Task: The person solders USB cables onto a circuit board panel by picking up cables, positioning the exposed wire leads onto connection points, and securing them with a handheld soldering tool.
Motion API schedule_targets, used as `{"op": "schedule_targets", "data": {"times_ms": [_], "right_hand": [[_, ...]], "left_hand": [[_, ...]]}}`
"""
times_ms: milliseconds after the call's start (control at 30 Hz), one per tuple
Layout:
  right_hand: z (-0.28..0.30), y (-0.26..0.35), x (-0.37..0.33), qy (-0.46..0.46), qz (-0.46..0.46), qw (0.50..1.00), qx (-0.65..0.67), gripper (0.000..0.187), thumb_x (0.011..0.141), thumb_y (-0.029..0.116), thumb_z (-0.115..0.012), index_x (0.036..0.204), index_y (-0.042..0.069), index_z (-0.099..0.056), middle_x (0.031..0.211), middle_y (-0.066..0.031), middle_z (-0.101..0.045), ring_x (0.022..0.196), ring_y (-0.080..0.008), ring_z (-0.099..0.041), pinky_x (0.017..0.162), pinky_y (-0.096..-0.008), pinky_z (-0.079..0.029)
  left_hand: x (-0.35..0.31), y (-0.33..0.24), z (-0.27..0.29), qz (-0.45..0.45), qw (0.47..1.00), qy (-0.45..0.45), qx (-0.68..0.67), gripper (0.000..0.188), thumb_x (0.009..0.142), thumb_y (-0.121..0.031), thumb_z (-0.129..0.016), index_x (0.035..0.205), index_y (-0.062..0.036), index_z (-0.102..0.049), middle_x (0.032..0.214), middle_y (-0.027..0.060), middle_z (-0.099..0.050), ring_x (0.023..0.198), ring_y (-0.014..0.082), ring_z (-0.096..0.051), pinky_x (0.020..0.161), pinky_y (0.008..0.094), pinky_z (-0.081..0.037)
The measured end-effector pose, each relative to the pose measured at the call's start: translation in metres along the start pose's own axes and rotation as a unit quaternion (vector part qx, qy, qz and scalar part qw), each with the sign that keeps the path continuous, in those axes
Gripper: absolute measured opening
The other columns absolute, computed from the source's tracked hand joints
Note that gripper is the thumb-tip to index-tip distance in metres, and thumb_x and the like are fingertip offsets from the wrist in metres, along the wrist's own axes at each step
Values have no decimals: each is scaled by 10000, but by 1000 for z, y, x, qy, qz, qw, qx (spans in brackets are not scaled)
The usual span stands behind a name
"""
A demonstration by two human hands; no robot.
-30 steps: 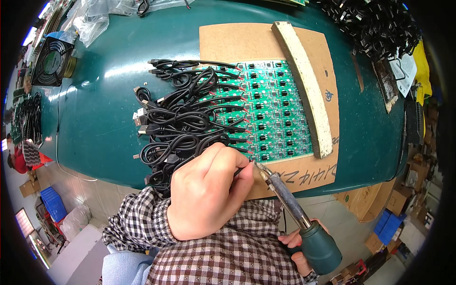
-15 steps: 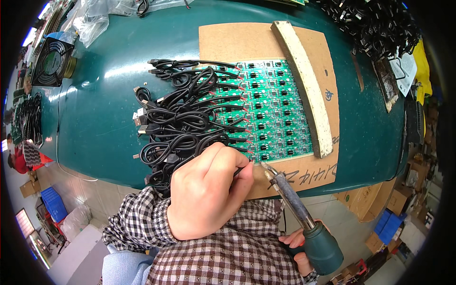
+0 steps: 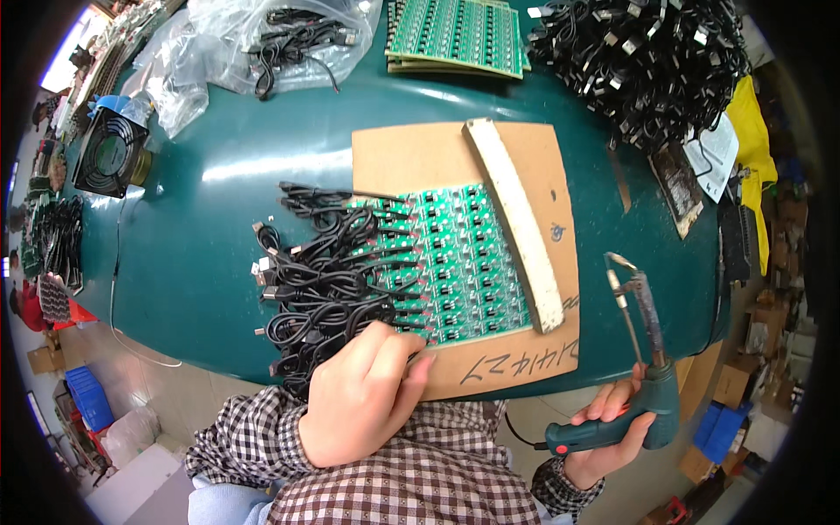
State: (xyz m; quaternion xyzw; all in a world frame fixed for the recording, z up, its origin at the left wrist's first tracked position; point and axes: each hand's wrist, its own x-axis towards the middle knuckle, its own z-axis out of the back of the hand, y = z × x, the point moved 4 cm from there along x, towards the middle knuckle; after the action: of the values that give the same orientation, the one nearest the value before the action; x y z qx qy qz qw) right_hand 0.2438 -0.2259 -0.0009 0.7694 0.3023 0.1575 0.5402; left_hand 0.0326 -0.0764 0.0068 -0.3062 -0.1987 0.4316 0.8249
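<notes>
At the far left of the green table (image 3: pixel 192 254) stands a square black fan (image 3: pixel 111 157). Near it, toward the back, lies a see-through plastic bag (image 3: pixel 223 48) with black cables on it or in it. Closer to the person is a messy bunch of black USB cables (image 3: pixel 324 297), looped and piled up, with little metal plugs poking out to the left. The person's left hand (image 3: pixel 363 398) is by the near end of the bunch. Its thumb and finger are close together at the near edge of the board, but I cannot tell if they pinch anything. The green circuit board (image 3: pixel 455 271) lies flat on brown cardboard (image 3: pixel 411 153), and the cables reach over its left side. A long pale bar (image 3: pixel 514 226) lies along the board's right side. Behind the cardboard sits a stack of green boards (image 3: pixel 455 39). Farther right, the right hand (image 3: pixel 608 458) is wrapped around the handle of a soldering iron (image 3: pixel 658 398), its tip up and well apart from the board. At the back right is a big heap of black cables (image 3: pixel 643 66).
</notes>
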Motion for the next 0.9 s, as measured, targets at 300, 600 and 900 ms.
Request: {"op": "schedule_targets", "data": {"times_ms": [300, 600, 900], "right_hand": [[24, -1, 30, 16, 3, 998, 63, 623, 972, 410, -422, 1347, -61, -264, 727, -61, -443, 660, -136, -505, 520, -297, -596], [23, 0, 38, -8, 18, 997, 77, 591, 982, 401, -403, 1340, -56, -289, 722, -52, -441, 640, -128, -490, 487, -260, -571], [11, -2, 53, -33, 10, 999, 40, 555, 1001, 378, -361, 1343, -56, -307, 723, -30, -427, 657, -101, -474, 496, -209, -535]], "left_hand": [[35, -31, 60, -130, 989, 65, 42, 308, 676, -15, -715, 973, -25, -633, 985, 132, -618, 867, 287, -628, 716, 365, -522], [191, -8, 11, -431, 885, 150, 95, 376, 726, -42, -666, 1096, -75, -611, 1131, 117, -539, 1067, 291, -515, 895, 372, -452], [204, -3, 10, -405, 875, 265, -14, 283, 749, -75, -662, 1028, -38, -631, 988, 94, -565, 943, 286, -560, 778, 377, -487]]}}
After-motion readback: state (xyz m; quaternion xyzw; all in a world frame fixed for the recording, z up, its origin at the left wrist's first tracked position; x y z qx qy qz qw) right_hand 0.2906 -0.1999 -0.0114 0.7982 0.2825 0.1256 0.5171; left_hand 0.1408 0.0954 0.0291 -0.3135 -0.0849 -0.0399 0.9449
